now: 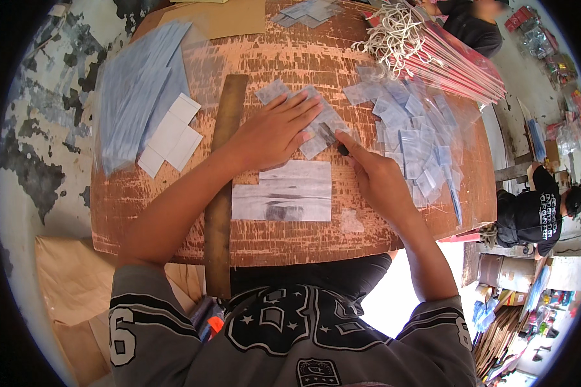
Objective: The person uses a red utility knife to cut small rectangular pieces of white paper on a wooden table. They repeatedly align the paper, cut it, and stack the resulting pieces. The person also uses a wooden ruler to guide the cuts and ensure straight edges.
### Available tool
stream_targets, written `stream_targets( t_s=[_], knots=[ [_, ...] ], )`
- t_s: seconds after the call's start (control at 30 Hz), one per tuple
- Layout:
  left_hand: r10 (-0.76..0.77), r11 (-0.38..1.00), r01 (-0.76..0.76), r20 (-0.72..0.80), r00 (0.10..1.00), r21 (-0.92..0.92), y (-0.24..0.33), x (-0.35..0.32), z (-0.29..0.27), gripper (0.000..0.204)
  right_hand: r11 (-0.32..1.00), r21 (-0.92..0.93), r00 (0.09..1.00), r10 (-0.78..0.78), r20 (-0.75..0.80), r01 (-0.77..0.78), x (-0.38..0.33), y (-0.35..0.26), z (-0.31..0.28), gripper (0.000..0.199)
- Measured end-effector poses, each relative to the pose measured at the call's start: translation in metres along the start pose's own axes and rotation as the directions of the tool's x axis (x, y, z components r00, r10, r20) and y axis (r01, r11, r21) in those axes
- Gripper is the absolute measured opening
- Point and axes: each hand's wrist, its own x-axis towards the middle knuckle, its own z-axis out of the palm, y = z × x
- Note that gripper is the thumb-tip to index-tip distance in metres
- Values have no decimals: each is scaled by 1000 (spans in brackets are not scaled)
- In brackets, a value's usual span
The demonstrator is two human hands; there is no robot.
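Note:
My left hand (274,129) lies flat with its fingers stretched out, pressing on a translucent bluish plastic sheet (330,106) with a notched outline. My right hand (376,173) is closed around a small knife (328,134); its metal blade rests at the sheet beside my left fingertips. Most of the handle is hidden in the fingers, with only a dark part showing. Just below my hands sits a white paper piece (306,177) with grey smudges. A long brown wooden strip (218,213) passes under my left forearm and sticks out over the table's near edge.
Long plastic sheets (139,84) and a white notched paper (174,135) lie left. Cut plastic pieces (410,129) are piled right, near red bags with white cords (426,48). Cardboard (223,18) lies at the back of the worn table (271,248). Two other people (529,216) are at the right.

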Motion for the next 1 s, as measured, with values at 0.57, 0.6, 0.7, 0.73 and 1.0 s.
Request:
stream_targets(
  t_s=[0.57, 0.6, 0.7, 0.73, 1.0],
  knots=[
    [-14, 1000, 14, 5, 1000, 8, 0, 1, 2, 57, 998, -26, 997, -48, 66, 49, 8, 0, -11, 57],
    [-12, 1000, 12, 1, 1000, 7, 0, 1, 3, 57, 999, -42, 996, -30, 81, 34, 10, -3, -14, 58],
    [-18, 1000, 18, 12, 1000, 12, 1, 1, 0, 57, 997, -79, 993, 3, 118, 7, 13, -9, -18, 59],
    [-20, 1000, 19, 16, 1000, 12, 1, 1, 0, 57, 996, -87, 992, 3, 126, 9, 12, -6, -18, 59],
    [-28, 1000, 27, 23, 999, 10, 2, 1, -1, 58, 989, -145, 985, 12, 170, 13, 10, -10, -22, 60]
  ],
)
